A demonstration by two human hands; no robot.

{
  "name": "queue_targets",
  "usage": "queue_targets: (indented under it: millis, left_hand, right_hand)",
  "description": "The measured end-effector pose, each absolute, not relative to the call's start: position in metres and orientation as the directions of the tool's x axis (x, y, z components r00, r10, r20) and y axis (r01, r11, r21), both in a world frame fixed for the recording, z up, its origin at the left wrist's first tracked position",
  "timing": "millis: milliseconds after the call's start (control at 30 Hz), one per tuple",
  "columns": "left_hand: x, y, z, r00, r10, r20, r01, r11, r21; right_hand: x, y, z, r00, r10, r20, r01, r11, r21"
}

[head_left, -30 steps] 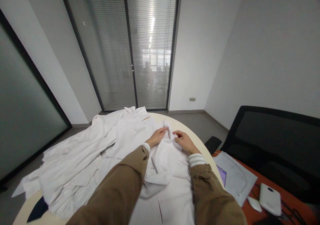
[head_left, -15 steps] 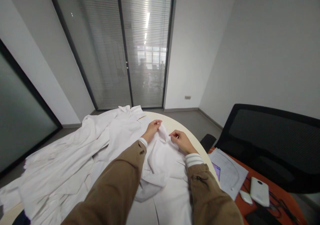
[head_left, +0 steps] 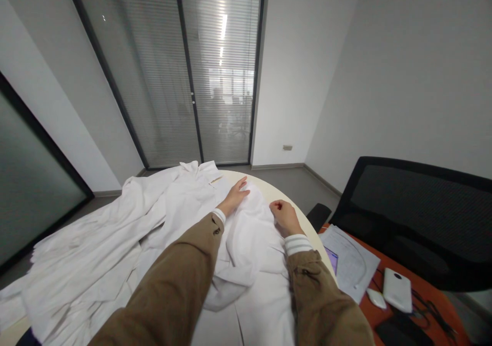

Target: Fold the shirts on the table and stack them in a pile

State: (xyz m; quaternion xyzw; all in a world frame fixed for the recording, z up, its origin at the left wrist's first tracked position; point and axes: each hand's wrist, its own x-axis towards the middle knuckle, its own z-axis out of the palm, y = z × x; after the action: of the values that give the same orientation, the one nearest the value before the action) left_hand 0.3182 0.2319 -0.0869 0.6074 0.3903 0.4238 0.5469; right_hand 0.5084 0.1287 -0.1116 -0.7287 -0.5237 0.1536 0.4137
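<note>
Head view, contents as I log them from my remote post, left to right. White clothing heap (head_left: 96, 243): on the left of a round cream table (head_left: 268, 192), layers loose and creased, none neatly folded that I can see; neither hand appears to grip it. Left hand (head_left: 233, 196): at the far end of the work, thumb and fingers spread, resting by the cloth; I see nothing pinched. White garment (head_left: 253, 228): on the table, mostly between the forearms. Near part fairly flat, middle bunched in thick folds; I judge the handling part-way, the flat end done, the folds outstanding. Right hand (head_left: 285, 217): at the garment's far right edge, fingers curled inward; whether they hold cloth I cannot tell. Phone (head_left: 331, 259), paper sheet (head_left: 351, 264), white mouse (head_left: 376, 298), boxy white device (head_left: 397, 290): near right, on a red desk (head_left: 421, 280). Black mesh chair (head_left: 415, 218): far right, beyond these.
</note>
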Motion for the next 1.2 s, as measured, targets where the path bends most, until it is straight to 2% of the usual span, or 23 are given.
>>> queue_targets:
  millis: [100,300,533,667,767,900,1067,1200]
  left_hand:
    - [0.312,0.226,-0.090,0.334,0.942,-0.015,0.140,-0.034,0.990]
    - [0.290,0.212,-0.083,0.347,0.917,-0.197,0.370,0.059,0.927]
    - [0.262,0.185,-0.061,0.368,0.894,-0.256,0.442,0.075,0.894]
    - [0.237,0.156,-0.048,0.438,0.816,-0.376,0.531,0.103,0.841]
    - [0.216,0.126,-0.042,0.545,0.719,-0.432,0.609,0.015,0.793]
    - [0.196,0.087,-0.042,0.643,0.652,-0.401,0.617,-0.130,0.777]
    - [0.175,0.058,-0.036,0.662,0.660,-0.355,0.580,-0.152,0.800]
    - [0.155,0.039,-0.022,0.631,0.692,-0.349,0.694,-0.304,0.652]
  right_hand:
    - [0.511,0.131,-0.117,0.451,0.867,0.212,0.631,-0.142,-0.762]
    - [0.507,0.133,-0.119,0.349,0.929,0.121,0.694,-0.169,-0.700]
    - [0.507,0.134,-0.121,0.387,0.905,0.175,0.726,-0.183,-0.662]
    - [0.506,0.133,-0.122,0.373,0.915,0.151,0.742,-0.197,-0.640]
    - [0.506,0.132,-0.123,0.347,0.921,0.178,0.763,-0.167,-0.625]
    - [0.509,0.133,-0.126,0.316,0.912,0.260,0.750,-0.073,-0.657]
    - [0.514,0.137,-0.133,0.249,0.925,0.288,0.759,-0.001,-0.652]
    - [0.516,0.141,-0.138,0.234,0.925,0.301,0.759,0.020,-0.651]
